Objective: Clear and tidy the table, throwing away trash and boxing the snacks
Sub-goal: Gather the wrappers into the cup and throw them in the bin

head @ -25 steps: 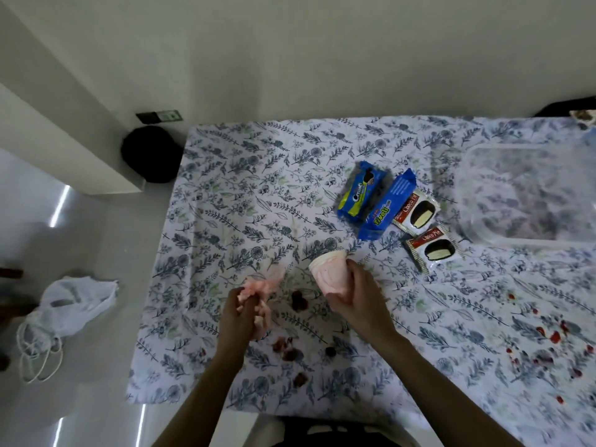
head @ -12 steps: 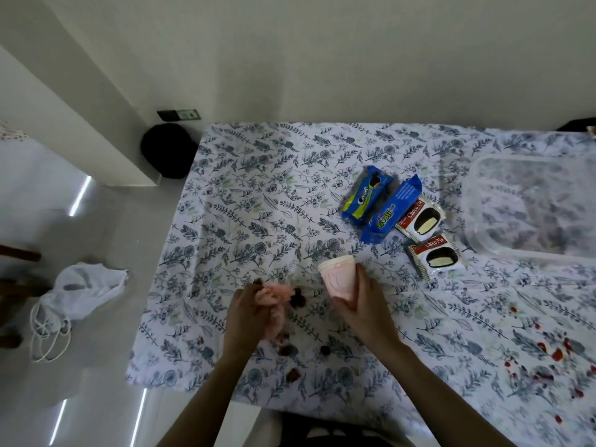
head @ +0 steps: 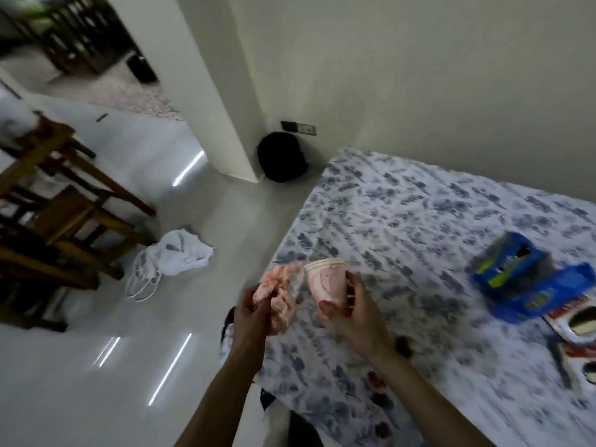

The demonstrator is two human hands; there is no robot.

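My left hand (head: 250,312) grips a crumpled pink tissue (head: 278,293) over the table's left edge. Beside it my right hand (head: 353,312) holds a small pink paper cup (head: 325,280) upright, thumb on its front. The table (head: 403,214) wears a white cloth with a blue leaf print. Blue snack packs (head: 503,264) (head: 548,293) and choco pie packets (head: 577,321) lie at the right, blurred. Dark red scraps (head: 375,380) sit on the cloth near my right forearm.
A white bag (head: 180,251) with cord handles lies on the glossy floor left of the table. Wooden chairs (head: 54,227) stand further left. A black round bin (head: 282,158) sits in the corner by the wall, beyond the table's far left corner.
The view has swung left toward the floor and chairs. Both hands rose off the cloth to the table's left edge, still holding tissue and cup. The clear box went out of view.
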